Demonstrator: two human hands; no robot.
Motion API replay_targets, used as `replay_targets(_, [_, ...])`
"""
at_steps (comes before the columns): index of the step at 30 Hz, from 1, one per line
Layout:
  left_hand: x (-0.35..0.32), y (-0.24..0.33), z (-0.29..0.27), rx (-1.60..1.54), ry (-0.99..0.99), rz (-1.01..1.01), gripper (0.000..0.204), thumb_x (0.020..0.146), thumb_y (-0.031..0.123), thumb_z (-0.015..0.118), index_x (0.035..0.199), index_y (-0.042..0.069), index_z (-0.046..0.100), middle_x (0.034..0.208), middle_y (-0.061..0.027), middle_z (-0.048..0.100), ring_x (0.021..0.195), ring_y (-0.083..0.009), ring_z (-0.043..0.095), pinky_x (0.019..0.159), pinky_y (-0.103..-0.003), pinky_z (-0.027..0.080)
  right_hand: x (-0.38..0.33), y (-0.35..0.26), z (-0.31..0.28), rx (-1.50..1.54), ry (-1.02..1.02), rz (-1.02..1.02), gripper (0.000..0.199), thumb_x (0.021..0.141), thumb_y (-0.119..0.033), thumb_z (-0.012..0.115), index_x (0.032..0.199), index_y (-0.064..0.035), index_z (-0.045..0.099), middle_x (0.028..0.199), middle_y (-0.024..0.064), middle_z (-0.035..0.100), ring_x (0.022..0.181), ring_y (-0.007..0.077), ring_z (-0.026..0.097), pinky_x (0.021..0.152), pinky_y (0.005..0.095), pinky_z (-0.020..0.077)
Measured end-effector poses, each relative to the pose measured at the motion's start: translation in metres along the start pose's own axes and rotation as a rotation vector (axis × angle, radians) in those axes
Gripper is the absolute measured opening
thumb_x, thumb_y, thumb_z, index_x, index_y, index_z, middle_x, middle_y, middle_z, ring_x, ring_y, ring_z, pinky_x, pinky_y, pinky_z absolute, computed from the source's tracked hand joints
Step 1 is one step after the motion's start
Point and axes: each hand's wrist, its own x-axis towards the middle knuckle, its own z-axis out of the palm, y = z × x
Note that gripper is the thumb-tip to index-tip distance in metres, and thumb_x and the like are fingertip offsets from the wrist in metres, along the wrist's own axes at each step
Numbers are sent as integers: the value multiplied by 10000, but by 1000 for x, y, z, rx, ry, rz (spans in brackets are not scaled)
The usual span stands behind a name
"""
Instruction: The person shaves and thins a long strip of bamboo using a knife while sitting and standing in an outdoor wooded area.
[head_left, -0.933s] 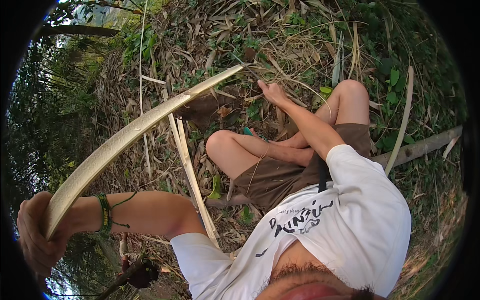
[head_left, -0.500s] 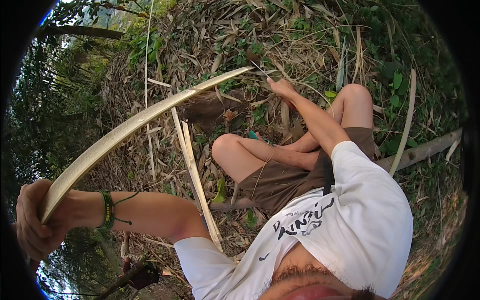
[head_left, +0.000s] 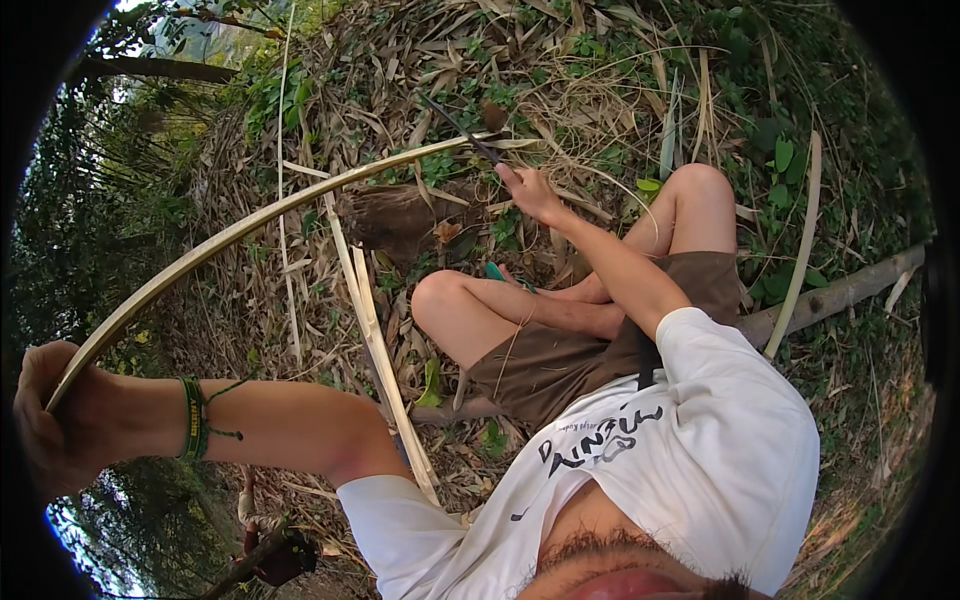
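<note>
A long, pale bamboo strip (head_left: 250, 222) bends in an arc from the left edge to the far middle. My left hand (head_left: 48, 420) is closed round its near end, partly in the dark rim of the picture. In my right hand (head_left: 533, 195) is a knife (head_left: 452, 121), gripped by its dark handle with the thumb stretched along it. The dark blade lies across the strip's far end and points away to the left. A short pale piece (head_left: 520, 143) shows just beyond the blade; whether it is joined to the strip I cannot tell.
Split pale strips (head_left: 372, 320) lie beside my left knee. Behind them sits a brown wood block (head_left: 400, 215). A log (head_left: 850, 292) runs to the right, with another strip (head_left: 806, 230) leaning on it. Dry leaves and green plants cover the ground. A dark bag-like object (head_left: 290, 558) is at lower left.
My right hand has moved slightly left, and the knife blade now crosses the strip's end. The strip has turned, showing its narrow edge more. My left hand has shifted a little left and up.
</note>
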Motion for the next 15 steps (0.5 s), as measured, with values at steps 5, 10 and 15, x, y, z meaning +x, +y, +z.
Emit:
replay_targets(5, [25,-28,24,-43,-167,-25,382,835,229,601,479,179,472,451,98,516,411,-18,496,485,-156,428,53,68,-29,-50,170,442,692,948,-645,479,627,-34,520,559,68,530,452,186,458,490,411,389])
replay_targets(10, [4,-65,70,109,-109,126,434,991,513,473,751,152,448,578,37,373,457,-78,372,407,-224,384,14,36,-16,115,-67,482,688,920,-661,497,737,-12,634,708,108,634,625,246,626,624,407,517])
replay_targets(15, [27,-83,81,310,75,242,359,948,387,478,688,143,439,591,20,415,470,-91,394,425,-211,381,-24,30,-20,200,-10,298,617,940,-587,532,666,-36,585,631,100,592,546,227,584,561,396,478])
